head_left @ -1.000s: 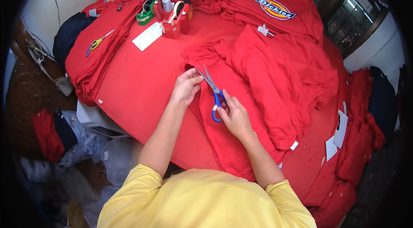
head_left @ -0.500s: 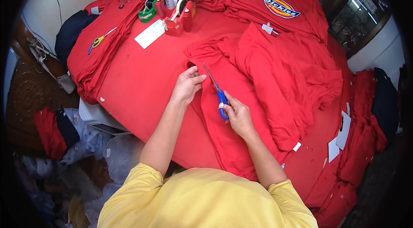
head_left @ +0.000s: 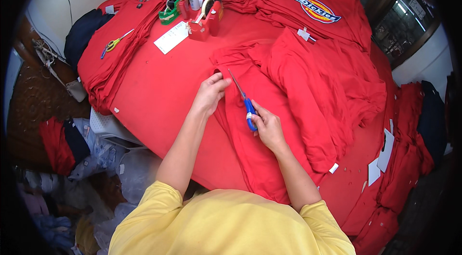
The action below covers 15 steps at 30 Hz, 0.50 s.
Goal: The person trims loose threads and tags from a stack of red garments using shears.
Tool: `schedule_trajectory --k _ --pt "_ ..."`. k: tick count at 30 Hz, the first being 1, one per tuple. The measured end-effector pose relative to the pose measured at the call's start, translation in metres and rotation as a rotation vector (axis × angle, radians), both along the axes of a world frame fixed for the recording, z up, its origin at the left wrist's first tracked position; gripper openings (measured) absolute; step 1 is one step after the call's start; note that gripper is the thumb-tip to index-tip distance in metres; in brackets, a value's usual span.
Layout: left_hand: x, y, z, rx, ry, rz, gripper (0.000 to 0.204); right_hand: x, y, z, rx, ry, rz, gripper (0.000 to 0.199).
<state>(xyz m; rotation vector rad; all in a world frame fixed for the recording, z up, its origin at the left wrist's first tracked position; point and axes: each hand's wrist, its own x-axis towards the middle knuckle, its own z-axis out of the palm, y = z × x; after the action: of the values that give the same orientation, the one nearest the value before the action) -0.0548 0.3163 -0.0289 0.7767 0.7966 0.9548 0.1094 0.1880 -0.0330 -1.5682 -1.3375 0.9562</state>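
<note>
While the right hand (head_left: pixel 269 130) has its grip closed round blue-handled scissors (head_left: pixel 249 106), the blades pointing away from the body, the left hand (head_left: pixel 211 94) pinches an edge of a red garment (head_left: pixel 317 96) just beside their tip; the garment lies rumpled across the red surface (head_left: pixel 159 91), nearer than the red tape dispenser (head_left: pixel 198 32) and the white paper (head_left: pixel 168 41)
</note>
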Motion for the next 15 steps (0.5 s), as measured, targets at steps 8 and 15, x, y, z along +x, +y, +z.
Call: schedule_trajectory --k 8,15 --pt "-0.002 0.005 0.0 0.096 0.074 -0.113 0.037 -0.002 0.01 0.0 0.208 -0.237 0.036 0.049" --pt "-0.001 0.006 -0.002 0.101 0.052 -0.128 0.037 0.002 0.02 -0.02 0.233 -0.142 0.029 0.046"
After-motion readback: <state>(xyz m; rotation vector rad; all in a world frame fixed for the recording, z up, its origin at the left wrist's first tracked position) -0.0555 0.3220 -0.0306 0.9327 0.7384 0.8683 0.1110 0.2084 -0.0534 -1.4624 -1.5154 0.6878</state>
